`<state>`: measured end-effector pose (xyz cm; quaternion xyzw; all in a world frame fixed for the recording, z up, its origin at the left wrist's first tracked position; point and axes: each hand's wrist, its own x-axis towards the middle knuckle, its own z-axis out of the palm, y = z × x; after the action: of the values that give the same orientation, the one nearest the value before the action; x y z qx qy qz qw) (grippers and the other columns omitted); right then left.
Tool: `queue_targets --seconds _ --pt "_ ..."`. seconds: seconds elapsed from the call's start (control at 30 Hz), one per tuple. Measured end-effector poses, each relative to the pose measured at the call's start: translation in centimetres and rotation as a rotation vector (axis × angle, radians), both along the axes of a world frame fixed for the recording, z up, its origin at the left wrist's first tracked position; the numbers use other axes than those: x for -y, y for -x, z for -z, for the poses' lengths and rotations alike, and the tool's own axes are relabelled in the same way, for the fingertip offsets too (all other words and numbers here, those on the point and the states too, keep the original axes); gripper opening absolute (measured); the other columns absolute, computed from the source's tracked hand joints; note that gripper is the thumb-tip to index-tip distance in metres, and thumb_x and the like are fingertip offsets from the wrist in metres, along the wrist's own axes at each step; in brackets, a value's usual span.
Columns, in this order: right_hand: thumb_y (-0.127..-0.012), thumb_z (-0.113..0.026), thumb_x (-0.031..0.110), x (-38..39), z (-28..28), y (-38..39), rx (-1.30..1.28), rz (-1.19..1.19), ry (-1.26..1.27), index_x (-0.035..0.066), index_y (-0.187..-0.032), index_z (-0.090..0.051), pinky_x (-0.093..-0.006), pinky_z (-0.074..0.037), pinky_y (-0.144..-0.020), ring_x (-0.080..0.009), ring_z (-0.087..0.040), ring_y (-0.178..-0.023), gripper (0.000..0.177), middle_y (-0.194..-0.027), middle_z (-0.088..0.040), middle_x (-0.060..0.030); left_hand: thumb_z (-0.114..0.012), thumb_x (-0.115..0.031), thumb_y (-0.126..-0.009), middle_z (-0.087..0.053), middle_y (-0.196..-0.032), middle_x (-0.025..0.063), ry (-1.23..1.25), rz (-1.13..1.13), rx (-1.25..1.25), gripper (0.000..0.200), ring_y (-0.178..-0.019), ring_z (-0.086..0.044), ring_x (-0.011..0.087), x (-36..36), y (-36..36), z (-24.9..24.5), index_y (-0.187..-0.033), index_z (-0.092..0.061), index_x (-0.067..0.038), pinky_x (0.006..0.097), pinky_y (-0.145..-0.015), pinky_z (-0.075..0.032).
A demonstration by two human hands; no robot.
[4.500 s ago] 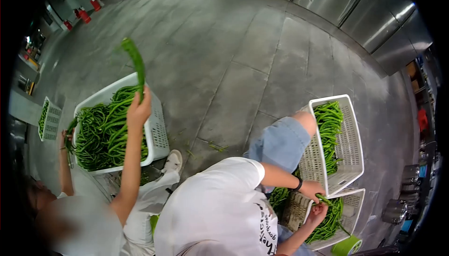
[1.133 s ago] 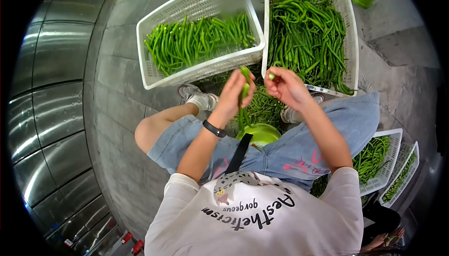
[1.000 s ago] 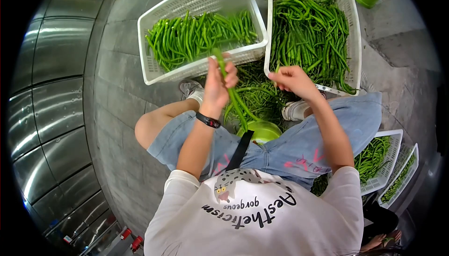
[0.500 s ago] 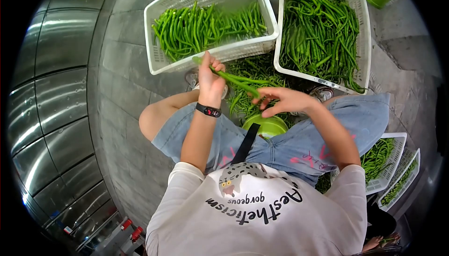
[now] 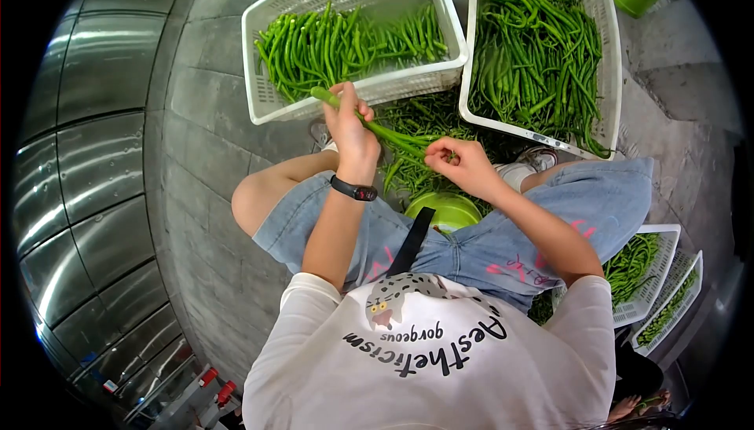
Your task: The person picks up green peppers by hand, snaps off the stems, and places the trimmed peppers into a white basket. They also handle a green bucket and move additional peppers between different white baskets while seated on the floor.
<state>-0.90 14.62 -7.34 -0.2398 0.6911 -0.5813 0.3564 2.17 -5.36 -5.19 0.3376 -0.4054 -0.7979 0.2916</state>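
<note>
My left hand [image 5: 350,128], with a dark band on its wrist, is closed round a few long green chili peppers [image 5: 397,139]. Their thick ends poke out at its upper left, and the thin ends point down to the right. At those thin ends, my right hand [image 5: 459,164] is pinched, its thumb and fingertips pressed together. The small bit between its fingertips is hard to see. Beneath both hands, a loose heap of thin green pieces [image 5: 420,175] lies on the floor between my feet.
A white crate [image 5: 353,84] holds chili peppers in a row. Beside it, a second white crate [image 5: 467,76] holds a fuller pile. A green plastic stool [image 5: 448,210] is between my legs. More white crates [image 5: 664,273] stand at right, near another person's hand [image 5: 624,408].
My right hand has gone from spread fingers to a pinch at the peppers' thin ends. The left hand has tilted slightly, and the peppers' thick ends have shifted left.
</note>
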Motion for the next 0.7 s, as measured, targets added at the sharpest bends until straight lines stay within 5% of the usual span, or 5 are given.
queue_targets --seconds 0.17,0.4,0.6,0.7 --pt "-0.084 -0.058 0.014 0.3 0.4 -0.8 -0.097 0.036 -0.017 -0.003 -0.080 -0.063 -0.0253 -0.046 -0.057 -0.0116 -0.055 -0.057 0.018 -0.064 -0.059 -0.0043 -0.055 -0.016 -0.093 -0.038 -0.074 -0.0009 -0.002 0.001 -0.029 0.016 -0.060 -0.038 0.0096 -0.2 -0.5 0.2 -0.101 -0.043 -0.009 0.0246 -0.051 -0.033" --pt "-0.088 -0.047 0.012 0.8 -0.1 -0.4 0.940 0.473 0.285 0.004 -0.081 -0.053 -0.0245 -0.037 -0.055 -0.0101 -0.041 -0.060 0.013 -0.075 -0.047 -0.0028 -0.052 -0.018 -0.094 -0.034 -0.068 -0.0021 -0.393 0.015 -0.186 0.013 -0.055 -0.034 0.0079 0.0 -0.2 1.6 -0.100 -0.045 -0.008 0.0227 -0.047 -0.029" --pt "-0.089 -0.047 0.016 -1.3 -0.4 2.2 0.971 0.578 0.484 0.007 -0.083 -0.044 -0.0269 -0.032 -0.055 -0.0116 -0.036 -0.061 0.011 -0.068 -0.041 -0.0019 -0.052 -0.020 -0.094 -0.033 -0.063 -0.0015 -0.643 -0.019 -0.416 0.016 -0.046 -0.029 0.0078 3.3 -0.4 0.7 -0.097 -0.051 -0.004 0.0202 -0.036 -0.026" --pt "-0.084 -0.055 0.015 -3.7 -1.2 6.3 0.562 0.308 0.211 0.004 -0.084 -0.055 -0.0263 -0.040 -0.060 -0.0122 -0.048 -0.070 0.012 -0.080 -0.053 -0.0050 -0.048 -0.022 -0.096 -0.033 -0.063 -0.0013 -0.719 0.034 -0.623 0.019 -0.046 -0.028 0.0075 4.9 -0.9 -0.4 -0.097 -0.051 -0.004 0.0202 -0.037 -0.026"
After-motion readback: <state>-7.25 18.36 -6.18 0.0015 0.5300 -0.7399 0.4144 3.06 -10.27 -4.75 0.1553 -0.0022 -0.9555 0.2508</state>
